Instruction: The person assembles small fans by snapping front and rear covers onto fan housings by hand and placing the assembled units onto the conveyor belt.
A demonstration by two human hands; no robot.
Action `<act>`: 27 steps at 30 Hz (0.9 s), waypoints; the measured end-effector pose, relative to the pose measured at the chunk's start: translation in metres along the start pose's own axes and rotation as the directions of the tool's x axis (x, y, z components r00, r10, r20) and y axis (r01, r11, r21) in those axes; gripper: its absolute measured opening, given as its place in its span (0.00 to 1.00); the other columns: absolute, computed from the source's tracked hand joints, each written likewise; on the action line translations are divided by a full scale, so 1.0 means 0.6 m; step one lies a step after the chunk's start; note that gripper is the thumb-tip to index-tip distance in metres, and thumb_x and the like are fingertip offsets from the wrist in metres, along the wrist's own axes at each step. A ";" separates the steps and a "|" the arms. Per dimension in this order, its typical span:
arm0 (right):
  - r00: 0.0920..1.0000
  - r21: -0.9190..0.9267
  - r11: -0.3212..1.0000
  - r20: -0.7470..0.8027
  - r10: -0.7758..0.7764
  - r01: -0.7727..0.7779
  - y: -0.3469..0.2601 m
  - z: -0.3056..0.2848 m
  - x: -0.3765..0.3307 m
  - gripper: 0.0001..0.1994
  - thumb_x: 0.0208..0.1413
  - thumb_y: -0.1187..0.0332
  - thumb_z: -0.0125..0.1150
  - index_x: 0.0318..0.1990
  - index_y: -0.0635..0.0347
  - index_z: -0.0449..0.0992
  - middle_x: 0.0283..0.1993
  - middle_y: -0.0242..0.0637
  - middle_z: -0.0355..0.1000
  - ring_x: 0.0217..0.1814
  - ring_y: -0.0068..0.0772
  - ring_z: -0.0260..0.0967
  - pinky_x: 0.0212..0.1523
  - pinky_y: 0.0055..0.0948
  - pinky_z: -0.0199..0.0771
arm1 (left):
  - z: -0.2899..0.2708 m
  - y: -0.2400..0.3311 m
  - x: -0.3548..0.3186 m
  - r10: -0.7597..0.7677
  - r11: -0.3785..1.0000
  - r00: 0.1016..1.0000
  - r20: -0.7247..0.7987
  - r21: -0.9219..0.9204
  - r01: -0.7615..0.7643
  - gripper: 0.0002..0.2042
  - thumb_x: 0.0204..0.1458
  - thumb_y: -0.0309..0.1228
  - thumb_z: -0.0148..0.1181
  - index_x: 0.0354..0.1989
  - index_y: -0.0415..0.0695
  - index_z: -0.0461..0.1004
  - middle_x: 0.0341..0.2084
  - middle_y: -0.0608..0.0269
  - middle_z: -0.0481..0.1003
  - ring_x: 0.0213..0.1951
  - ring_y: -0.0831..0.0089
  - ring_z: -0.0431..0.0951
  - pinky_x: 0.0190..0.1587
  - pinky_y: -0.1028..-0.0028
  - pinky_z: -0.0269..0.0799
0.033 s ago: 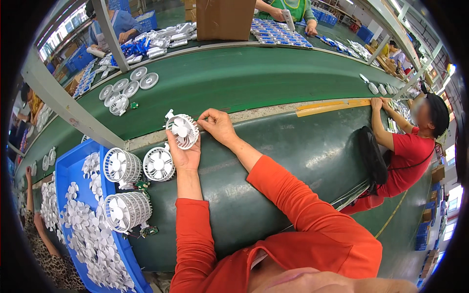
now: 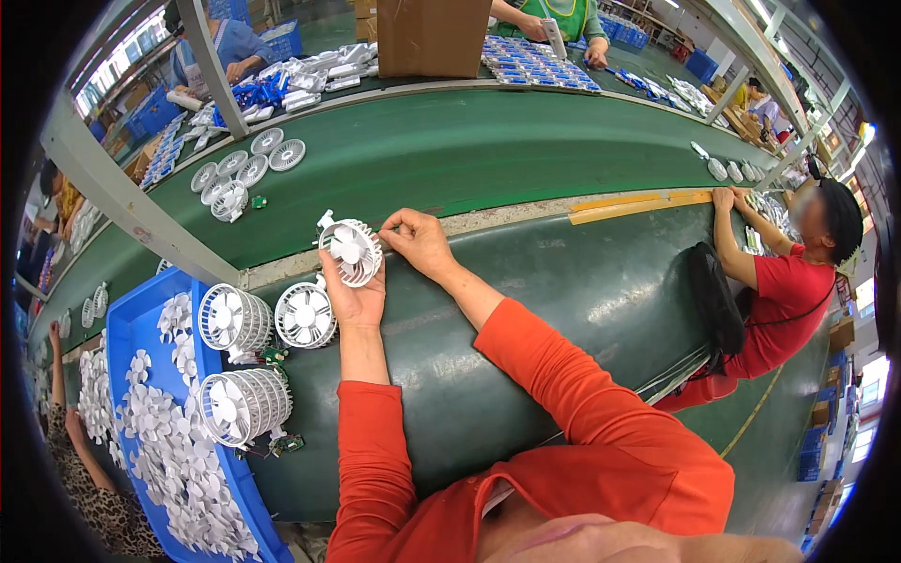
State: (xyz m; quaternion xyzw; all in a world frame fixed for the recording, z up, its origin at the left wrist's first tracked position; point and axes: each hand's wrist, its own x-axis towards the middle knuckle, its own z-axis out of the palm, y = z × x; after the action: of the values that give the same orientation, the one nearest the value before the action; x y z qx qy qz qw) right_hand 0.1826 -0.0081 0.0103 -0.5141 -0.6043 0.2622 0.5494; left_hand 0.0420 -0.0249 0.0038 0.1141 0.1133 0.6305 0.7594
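Observation:
My left hand (image 2: 361, 298) holds a small white round fan housing (image 2: 348, 251) with a propeller inside, raised over the dark green table (image 2: 563, 300). The fingertips of my right hand (image 2: 416, 240) pinch the housing's right rim. Just left of my left wrist lies another white fan housing (image 2: 303, 316) on the table. Two stacks of white fan grilles, one stack (image 2: 234, 319) above the other stack (image 2: 242, 404), rest at the edge of a blue bin (image 2: 127, 330) holding several loose white propellers (image 2: 178, 460). Small green circuit boards (image 2: 286, 444) lie beside the stacks.
A green conveyor belt (image 2: 450, 150) runs behind the table carrying several white fan grilles (image 2: 246, 171). A cardboard box (image 2: 432, 36) stands beyond it. A person in a red shirt (image 2: 779, 300) works at the right; other people work at the far side and lower left.

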 end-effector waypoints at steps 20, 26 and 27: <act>0.998 0.013 0.999 -0.025 -0.052 0.053 0.005 -0.021 0.004 0.03 0.47 0.75 0.64 0.29 0.62 0.77 0.20 0.26 0.66 0.22 0.13 0.56 0.22 0.19 0.58 | 0.010 -0.031 0.006 -0.029 1.000 0.999 0.019 -0.003 0.030 0.22 0.58 0.49 0.51 0.55 0.49 0.67 0.50 0.60 0.73 0.51 0.62 0.74 0.52 0.59 0.71; 1.000 0.071 0.997 -0.016 -0.008 0.009 0.037 0.002 0.025 0.03 0.52 0.78 0.58 0.34 0.64 0.76 0.24 0.25 0.69 0.26 0.12 0.63 0.29 0.17 0.65 | 0.025 -0.010 -0.006 -0.094 0.985 0.987 0.128 -0.130 0.110 0.28 0.60 0.54 0.41 0.58 0.44 0.63 0.55 0.55 0.68 0.56 0.59 0.69 0.57 0.56 0.67; 0.999 0.165 0.986 0.029 0.018 -0.023 0.040 0.010 0.031 0.03 0.52 0.77 0.59 0.35 0.64 0.76 0.28 0.26 0.72 0.30 0.14 0.67 0.33 0.17 0.68 | 0.024 -0.007 -0.010 -0.113 0.981 0.981 0.159 -0.142 0.136 0.29 0.60 0.55 0.38 0.59 0.43 0.63 0.55 0.54 0.67 0.57 0.58 0.68 0.57 0.56 0.66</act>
State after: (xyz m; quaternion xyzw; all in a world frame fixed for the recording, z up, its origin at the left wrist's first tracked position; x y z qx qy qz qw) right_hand 0.1871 0.0182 -0.0051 -0.4694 -0.5826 0.3240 0.5791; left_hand 0.0496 -0.0321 0.0161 0.0957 0.0145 0.5781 0.8102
